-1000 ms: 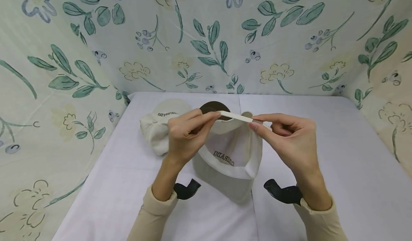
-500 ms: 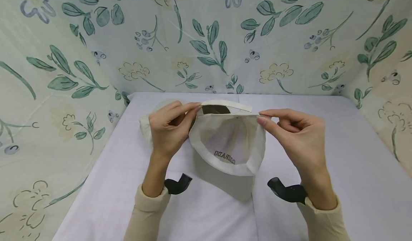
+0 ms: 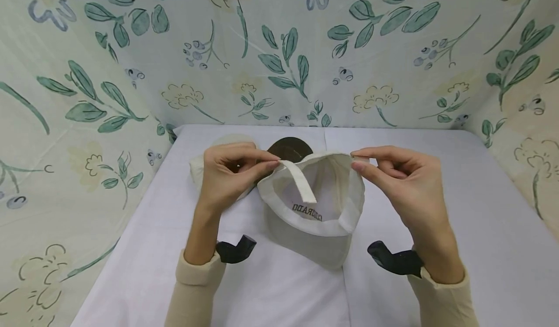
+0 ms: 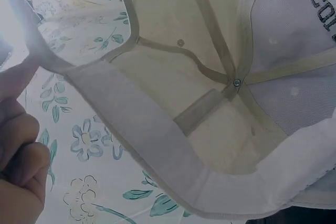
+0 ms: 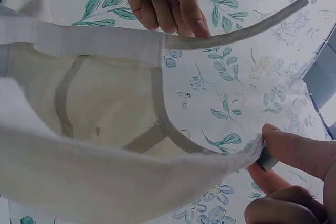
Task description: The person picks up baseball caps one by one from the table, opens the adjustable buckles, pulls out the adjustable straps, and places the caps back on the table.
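Note:
A white baseball cap [image 3: 320,227] is held up above the table, opening toward me, with mirrored dark lettering visible inside and its brim pointing down. My left hand [image 3: 231,171] pinches the base of its back strap [image 3: 301,184] between thumb and fingertips. The strap's loose end hangs down over the opening; in the right wrist view the strap [image 5: 252,31] sticks out free past those fingers. My right hand [image 3: 403,179] pinches the opposite back corner, where a short grey piece [image 5: 266,158] shows between thumb and forefinger. The cap's back gap lies between both hands.
Behind my left hand lies another off-white cap [image 3: 196,174], partly hidden. A dark brown rounded item [image 3: 290,148] shows behind the held cap. White cloth covers the table [image 3: 458,210]; floral fabric [image 3: 244,74] hangs at the back and sides.
The hands have moved apart, the left one leftward. The strap's end, earlier at the right fingers, has come away, swung up and over, and now dangles in front of the cap's opening.

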The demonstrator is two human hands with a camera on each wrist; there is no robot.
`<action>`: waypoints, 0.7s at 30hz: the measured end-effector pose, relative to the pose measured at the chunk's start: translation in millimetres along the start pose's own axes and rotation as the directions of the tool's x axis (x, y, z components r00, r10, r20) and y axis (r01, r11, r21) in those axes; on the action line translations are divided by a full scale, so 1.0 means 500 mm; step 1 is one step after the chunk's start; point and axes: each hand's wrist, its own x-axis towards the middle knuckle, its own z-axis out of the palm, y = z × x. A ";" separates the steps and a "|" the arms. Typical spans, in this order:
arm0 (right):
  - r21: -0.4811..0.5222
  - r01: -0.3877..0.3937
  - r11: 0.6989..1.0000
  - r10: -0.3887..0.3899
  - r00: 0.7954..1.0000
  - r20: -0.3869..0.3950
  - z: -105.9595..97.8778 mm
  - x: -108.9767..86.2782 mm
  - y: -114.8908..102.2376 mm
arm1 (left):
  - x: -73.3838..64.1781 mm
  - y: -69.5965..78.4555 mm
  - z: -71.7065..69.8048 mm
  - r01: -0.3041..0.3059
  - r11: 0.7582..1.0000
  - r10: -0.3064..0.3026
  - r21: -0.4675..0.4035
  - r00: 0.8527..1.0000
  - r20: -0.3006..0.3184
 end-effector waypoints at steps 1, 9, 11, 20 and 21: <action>0.022 0.005 1.000 -0.006 1.000 0.024 -0.001 0.000 0.001 | 0.000 0.000 -0.001 0.008 1.000 -0.007 -0.028 1.000 0.013; 0.001 -0.042 0.999 0.041 0.982 0.187 -0.004 -0.006 -0.004 | -0.002 -0.003 -0.001 0.102 0.995 -0.102 -0.012 0.995 0.005; -0.026 -0.049 0.998 0.053 0.975 0.214 -0.005 -0.007 -0.006 | -0.002 -0.006 0.001 0.140 0.990 -0.140 0.008 0.990 0.004; 0.072 -0.008 0.997 -0.019 0.929 0.370 -0.009 -0.009 0.002 | -0.004 -0.027 0.020 0.316 0.943 -0.321 0.099 0.946 0.036; 0.099 0.014 0.995 -0.052 0.918 0.394 -0.010 -0.009 0.004 | -0.004 -0.029 0.023 0.340 0.933 -0.346 0.119 0.937 0.036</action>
